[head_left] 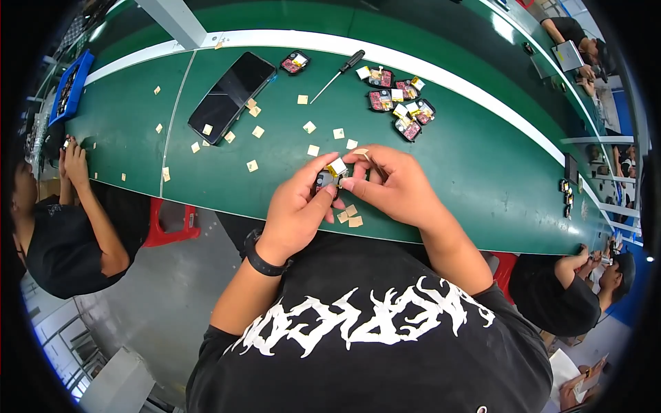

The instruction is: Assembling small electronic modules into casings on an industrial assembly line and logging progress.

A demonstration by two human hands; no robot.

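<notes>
My left hand (pixel 295 210) is closed around a small black electronic device (pixel 324 181), with its thumb laid across the front. A white battery with yellow tape (pixel 337 166) sticks up from the device's upper edge. My right hand (pixel 396 186) meets its right side, thumb and index finger pinched together. What lies between those fingertips is too small to tell. A beige paper square (pixel 361 153) shows at the right hand's upper fingers. Just below the hands, several beige squares (pixel 354 221) lie by the table edge.
On the green table (pixel 227 168) lie a black phone (pixel 233 96), a screwdriver (pixel 339 74) and scattered small squares. Several opened devices with red boards (pixel 380 100) are grouped at the far right, and one more (pixel 295 62) lies beside the phone. Co-workers sit on both sides.
</notes>
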